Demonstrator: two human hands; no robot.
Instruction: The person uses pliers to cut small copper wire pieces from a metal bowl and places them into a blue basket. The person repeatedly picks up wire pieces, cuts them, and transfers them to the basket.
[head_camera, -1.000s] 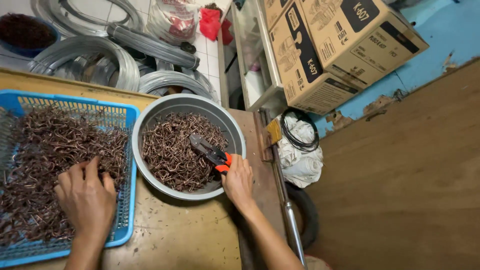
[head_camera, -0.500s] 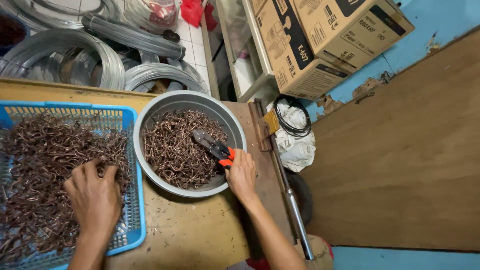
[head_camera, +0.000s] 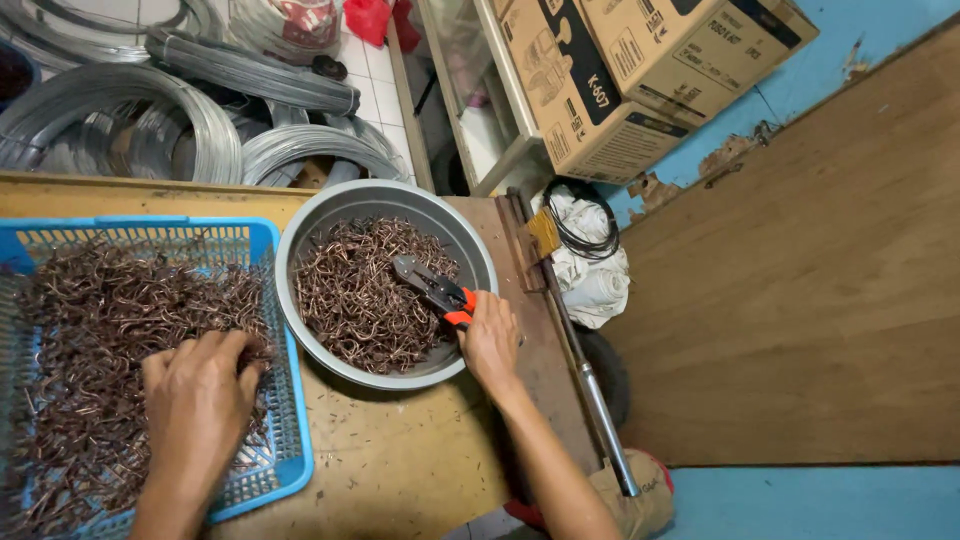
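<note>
now the right hand (head_camera: 489, 340) fingers grip orange-handled metal pliers (head_camera: 432, 289), pointing up-left over the round grey bowl (head_camera: 300, 236); the left hand (head_camera: 196, 392) fingers spread flat on brown wire bits (head_camera: 90, 330).

Left hand digs deeper into the basket

The left hand (head_camera: 200, 400) has slid toward 9 o'clock, fingers now buried in the copper wire pieces (head_camera: 110, 340).
</note>
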